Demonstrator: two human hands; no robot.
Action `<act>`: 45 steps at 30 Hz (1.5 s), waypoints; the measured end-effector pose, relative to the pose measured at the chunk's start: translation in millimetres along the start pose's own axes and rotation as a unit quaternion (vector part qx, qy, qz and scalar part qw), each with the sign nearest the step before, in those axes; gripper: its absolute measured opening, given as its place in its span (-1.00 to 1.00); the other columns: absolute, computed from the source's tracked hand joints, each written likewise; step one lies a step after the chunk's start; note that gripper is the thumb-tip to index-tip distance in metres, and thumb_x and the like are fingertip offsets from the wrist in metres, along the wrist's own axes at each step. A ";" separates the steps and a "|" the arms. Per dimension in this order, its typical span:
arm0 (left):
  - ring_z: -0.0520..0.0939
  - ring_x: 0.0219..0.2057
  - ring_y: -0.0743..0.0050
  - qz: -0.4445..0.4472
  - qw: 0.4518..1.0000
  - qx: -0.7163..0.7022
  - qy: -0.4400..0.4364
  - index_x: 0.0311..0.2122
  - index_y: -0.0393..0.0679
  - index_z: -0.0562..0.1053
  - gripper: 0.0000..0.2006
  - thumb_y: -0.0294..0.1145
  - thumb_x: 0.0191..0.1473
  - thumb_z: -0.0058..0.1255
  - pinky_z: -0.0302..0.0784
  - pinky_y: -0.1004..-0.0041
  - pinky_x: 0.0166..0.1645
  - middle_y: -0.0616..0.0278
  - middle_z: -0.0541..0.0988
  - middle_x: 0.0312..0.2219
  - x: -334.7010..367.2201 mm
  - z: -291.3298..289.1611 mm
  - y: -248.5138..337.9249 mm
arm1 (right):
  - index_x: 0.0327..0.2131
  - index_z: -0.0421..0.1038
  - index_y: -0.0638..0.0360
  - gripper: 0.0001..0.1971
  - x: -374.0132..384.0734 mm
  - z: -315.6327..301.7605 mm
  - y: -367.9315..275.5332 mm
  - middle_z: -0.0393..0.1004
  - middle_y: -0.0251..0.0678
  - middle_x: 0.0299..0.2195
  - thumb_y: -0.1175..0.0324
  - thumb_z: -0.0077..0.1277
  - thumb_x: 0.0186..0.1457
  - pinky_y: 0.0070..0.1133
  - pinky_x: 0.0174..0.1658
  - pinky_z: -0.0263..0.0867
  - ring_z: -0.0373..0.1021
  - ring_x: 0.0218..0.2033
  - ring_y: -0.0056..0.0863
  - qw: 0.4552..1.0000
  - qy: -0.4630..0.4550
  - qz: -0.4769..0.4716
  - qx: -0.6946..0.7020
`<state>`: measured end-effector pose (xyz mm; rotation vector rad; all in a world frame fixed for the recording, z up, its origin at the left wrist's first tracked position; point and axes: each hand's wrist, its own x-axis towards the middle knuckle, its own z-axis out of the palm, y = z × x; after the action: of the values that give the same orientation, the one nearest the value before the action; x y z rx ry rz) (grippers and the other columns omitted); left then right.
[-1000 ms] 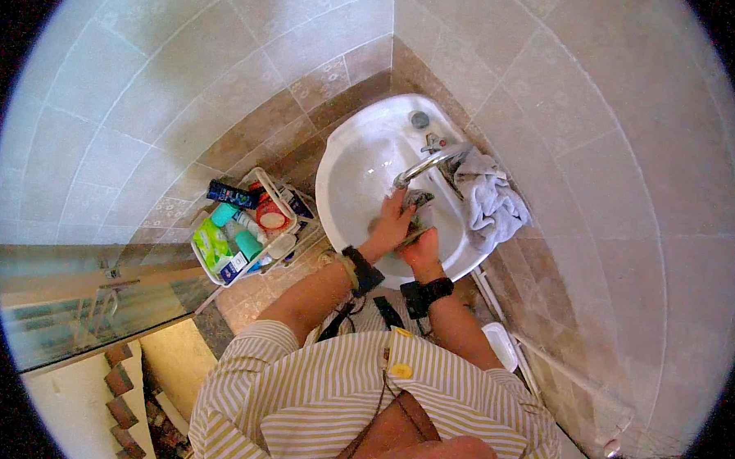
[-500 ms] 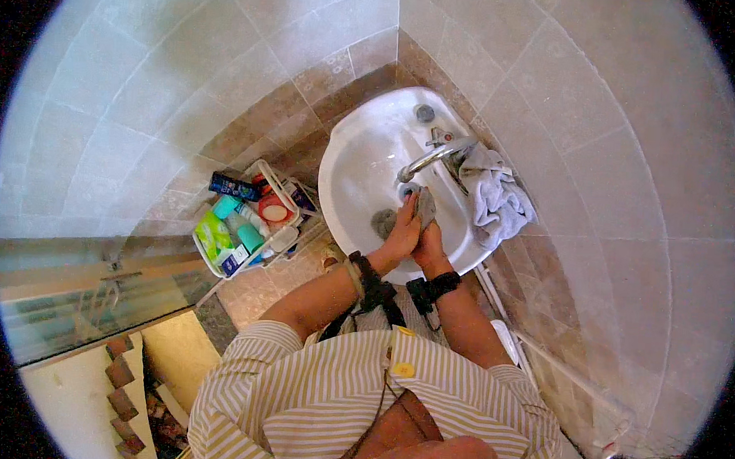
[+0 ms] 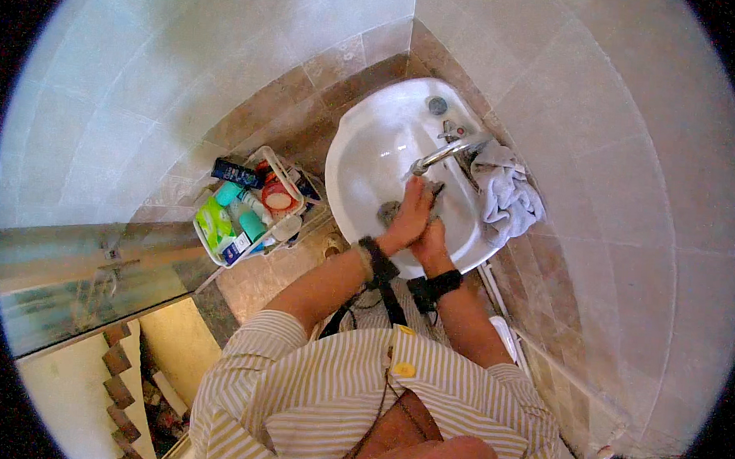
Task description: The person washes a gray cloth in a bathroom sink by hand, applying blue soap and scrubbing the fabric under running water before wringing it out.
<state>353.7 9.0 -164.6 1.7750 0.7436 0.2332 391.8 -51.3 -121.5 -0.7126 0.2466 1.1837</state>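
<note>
My left hand (image 3: 411, 217) and my right hand (image 3: 430, 239) are pressed together over the white washbasin (image 3: 361, 139), just below the spout of the chrome tap (image 3: 444, 156). Between them they clasp a small grey cloth (image 3: 437, 188), mostly covered by my fingers. The left hand lies across the right, hiding much of it. Another small grey bundle (image 3: 388, 211) sits in the bowl, close beside my left hand. Whether it is joined to the clasped cloth, I cannot tell.
A grey towel (image 3: 504, 194) hangs over the basin's right rim. On the far rim rests a round grey object (image 3: 437, 106). To the left, a white rack (image 3: 284, 172) holds bottles and packets. Tiled walls meet behind the basin, and a glass panel (image 3: 102, 300) stands at left.
My hands have closed further over the grey cloth, so less of it shows. The basin and rack have shifted slightly in the picture as the view turned.
</note>
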 end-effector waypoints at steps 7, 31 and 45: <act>-0.14 0.16 -0.09 0.173 0.984 0.035 0.018 0.14 0.04 -0.01 -0.49 -0.05 0.11 -0.39 -0.19 -0.04 0.17 0.03 -0.17 0.14 -14.0 18.8 -15.8 | 0.18 -0.18 -0.01 -0.45 11.7 -46.0 6.5 -0.13 -0.36 0.19 0.15 -0.44 0.11 -0.46 0.21 -0.29 -0.19 0.20 -0.40 0.992 -0.121 -0.041 0.006; 0.03 0.10 -0.22 0.123 0.984 0.129 0.015 0.07 -0.21 0.12 -0.51 -0.12 0.10 -0.38 -0.12 0.00 0.14 -0.17 0.04 0.08 -17.0 26.4 -22.3 | 0.06 0.09 0.06 -0.48 27.0 -25.8 -2.8 0.22 -0.18 -0.01 -0.02 -0.51 0.14 -0.22 0.03 0.08 0.19 -0.05 -0.16 0.938 -0.244 0.029 0.244; 0.27 -0.03 0.01 0.138 0.962 0.202 0.125 -0.02 -0.27 0.21 -0.52 -0.08 0.15 -0.47 0.09 0.19 0.08 -0.11 0.27 -0.06 0.0 32.6 -48.1 | 0.10 0.03 -0.02 -0.53 23.9 -20.1 7.2 0.13 -0.31 0.04 0.08 -0.34 0.15 -0.38 0.03 0.12 0.15 -0.01 -0.37 0.995 -0.055 -0.054 -0.060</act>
<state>352.7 -9.2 -219.8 2.2689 0.7565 0.5308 398.0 -44.4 -152.1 -0.7545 0.0450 1.1374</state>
